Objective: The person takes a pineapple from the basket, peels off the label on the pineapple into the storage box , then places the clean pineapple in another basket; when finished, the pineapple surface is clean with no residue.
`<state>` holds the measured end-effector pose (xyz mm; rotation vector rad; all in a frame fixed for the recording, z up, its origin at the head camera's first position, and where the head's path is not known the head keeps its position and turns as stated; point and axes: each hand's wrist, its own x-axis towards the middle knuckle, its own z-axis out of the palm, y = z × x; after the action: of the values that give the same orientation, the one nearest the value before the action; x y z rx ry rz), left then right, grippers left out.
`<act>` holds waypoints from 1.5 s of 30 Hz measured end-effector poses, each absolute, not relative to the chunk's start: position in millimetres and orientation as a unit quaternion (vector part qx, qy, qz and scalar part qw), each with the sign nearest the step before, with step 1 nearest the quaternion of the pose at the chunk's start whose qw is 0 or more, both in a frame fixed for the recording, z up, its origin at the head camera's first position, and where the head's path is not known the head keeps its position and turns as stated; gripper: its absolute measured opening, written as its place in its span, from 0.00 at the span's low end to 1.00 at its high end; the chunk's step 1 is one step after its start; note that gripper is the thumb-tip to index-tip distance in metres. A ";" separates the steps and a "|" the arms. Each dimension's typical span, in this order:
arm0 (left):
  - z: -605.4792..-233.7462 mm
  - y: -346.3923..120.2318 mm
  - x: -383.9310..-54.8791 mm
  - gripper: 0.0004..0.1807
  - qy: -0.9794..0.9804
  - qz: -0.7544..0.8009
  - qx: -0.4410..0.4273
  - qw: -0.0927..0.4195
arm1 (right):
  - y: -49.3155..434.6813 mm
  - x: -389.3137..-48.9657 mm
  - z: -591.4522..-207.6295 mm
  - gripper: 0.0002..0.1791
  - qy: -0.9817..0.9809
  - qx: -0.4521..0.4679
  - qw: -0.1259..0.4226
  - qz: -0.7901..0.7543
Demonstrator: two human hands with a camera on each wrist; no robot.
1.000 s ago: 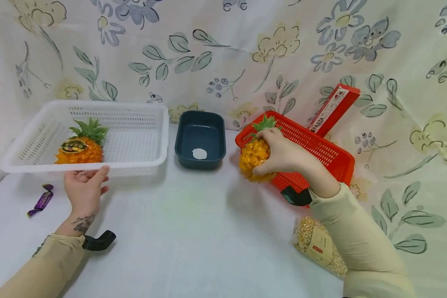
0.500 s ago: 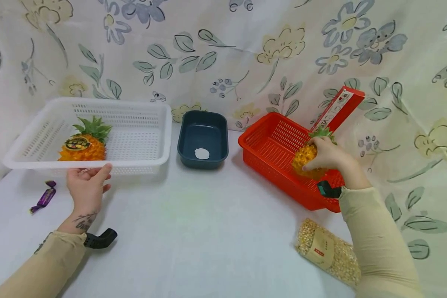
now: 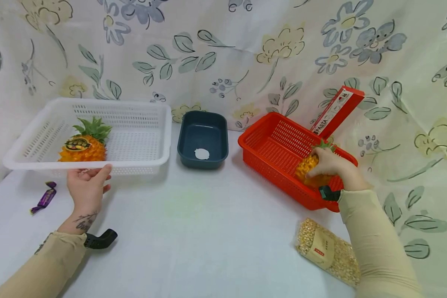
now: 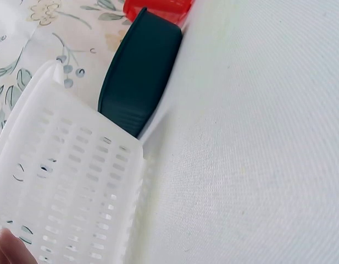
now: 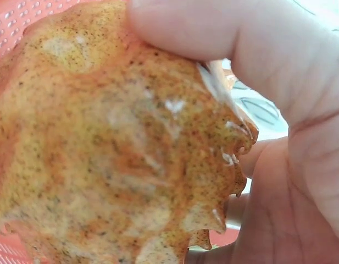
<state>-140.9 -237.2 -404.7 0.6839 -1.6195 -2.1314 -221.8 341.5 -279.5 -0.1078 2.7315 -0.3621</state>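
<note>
My right hand (image 3: 329, 163) grips an orange pineapple (image 3: 304, 166) with green leaves, low inside the red plastic basket (image 3: 273, 176). In the right wrist view, the thumb presses the pineapple's bumpy, shiny skin (image 5: 103, 137), and the fingers are mostly hidden behind it. At the far left, my left hand (image 3: 85, 192) holds the front rim of a white plastic basket (image 3: 141, 164), thumb at the rim and fingers curled beneath. A second pineapple (image 3: 85, 151) with a dark label lies in that basket. Only a fingertip (image 4: 12, 247) shows against the basket in the left wrist view.
A dark blue tub (image 3: 203, 134) with a white round spot inside stands between the baskets. A red pasta box (image 3: 339, 111) leans up behind the red basket. Nearer are a bag of corn kernels (image 3: 328, 250) at right and a purple-wrapped candy (image 3: 44, 199) at left.
My right hand has carried the pineapple rightward from the red basket's left end, then lowered it slightly into the basket. My left hand keeps its hold on the white basket.
</note>
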 end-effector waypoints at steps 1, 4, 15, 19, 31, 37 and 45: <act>-404.7 -237.5 -141.2 0.36 -0.576 -0.757 0.245 0.187 | 341.9 -222.0 -280.0 0.52 0.972 -0.037 0.193 -0.128; -405.1 -238.0 -141.6 0.37 -0.576 -0.757 0.248 0.184 | 342.0 -222.7 -280.5 0.53 0.971 -0.031 0.199 -0.129; -404.1 -239.1 -141.6 0.39 -0.577 -0.756 0.248 0.184 | 342.8 -222.3 -276.6 0.57 0.969 -0.003 0.211 -0.126; -403.3 -238.8 -141.7 0.38 -0.572 -0.758 0.246 0.192 | 341.1 -222.2 -266.8 0.58 0.976 0.001 0.181 -0.124; -400.2 -237.4 -141.2 0.36 -0.575 -0.755 0.246 0.195 | 300.1 -214.6 -257.5 0.49 0.967 0.037 0.048 -0.246; -400.7 -236.4 -141.0 0.35 -0.575 -0.755 0.247 0.193 | 266.5 -211.2 -269.5 0.40 0.938 0.030 -0.038 -0.343; -404.5 -235.9 -140.4 0.36 -0.570 -0.760 0.252 0.186 | 218.7 -211.0 -310.0 0.26 0.872 -0.003 -0.120 -0.475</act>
<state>-140.4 -235.9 -404.5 0.7093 -1.6055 -2.1392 -211.0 218.7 -310.0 -0.0086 2.9704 -1.6178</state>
